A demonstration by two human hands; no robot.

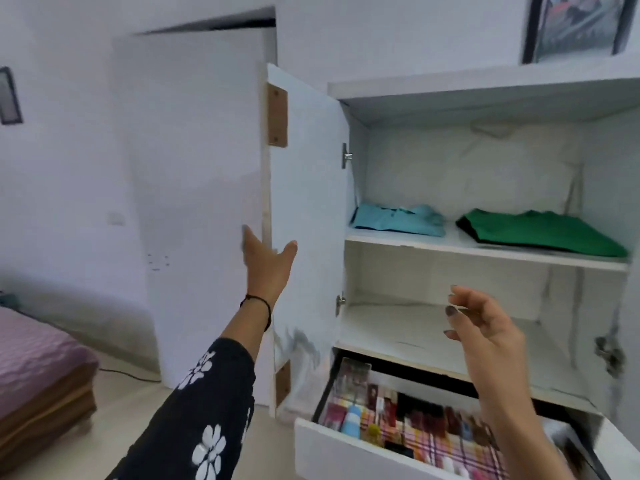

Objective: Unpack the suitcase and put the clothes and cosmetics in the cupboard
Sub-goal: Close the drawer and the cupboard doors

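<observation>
The white cupboard point(485, 88) stands open in front of me. A folded light-blue shirt point(398, 220) and a folded green garment point(540, 232) lie on its upper shelf. The shelf below point(415, 327) holds nothing. At the bottom a drawer point(346, 448) is pulled out, with several cosmetics point(391, 414) lying on a plaid cloth inside. My left hand point(266, 258) reaches up with straight fingers to the edge of the open cupboard door point(308, 202). My right hand point(485, 323) hovers in front of the lower shelf, fingers loosely curled, holding nothing. The suitcase is out of view.
A bed with a purple cover point(38, 355) stands at the lower left. A white room door point(194, 168) hangs open behind the cupboard door. A framed picture point(578, 26) rests on top of the cupboard. A dark cable point(131, 375) runs along the floor.
</observation>
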